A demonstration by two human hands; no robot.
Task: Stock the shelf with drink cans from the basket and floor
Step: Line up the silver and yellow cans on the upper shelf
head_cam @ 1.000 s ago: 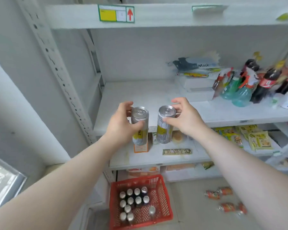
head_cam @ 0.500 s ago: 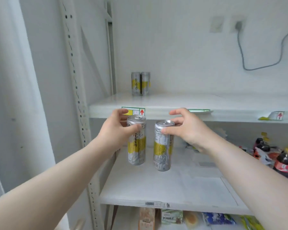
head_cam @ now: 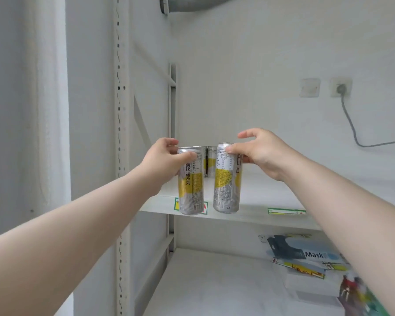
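Cans at centre frame, one in each hand, both upright with long axes vertical and pull-tab tops upward. The left can [head_cam: 191, 185] is gripped near its top by the left hand [head_cam: 163, 160], whose fingers [head_cam: 187, 156] curl round the rim, printed characters running down the side towards the viewer. The right can [head_cam: 227, 183] is pinched near its top by the right hand [head_cam: 258, 153], thumb on the near side, index finger lifted above the lid. The two cans hang side by side, close but apart, their bases level with the front edge of the upper shelf [head_cam: 258, 197] and in front of it. Whether either base touches the edge cannot be told. Between them, further back on the same shelf, stand two stocked cans [head_cam: 211, 163], also upright. On the lower shelf [head_cam: 214, 281], at lower right, lies a mask pack [head_cam: 310, 254]. A wall socket [head_cam: 341, 87] with a grey cable is at upper right.

Compared with half a second ago, both cans have risen: their tops were then just below the shelf lip and now stand above its surface. The stocked cans, then seen above the hands, now show between the held pair.
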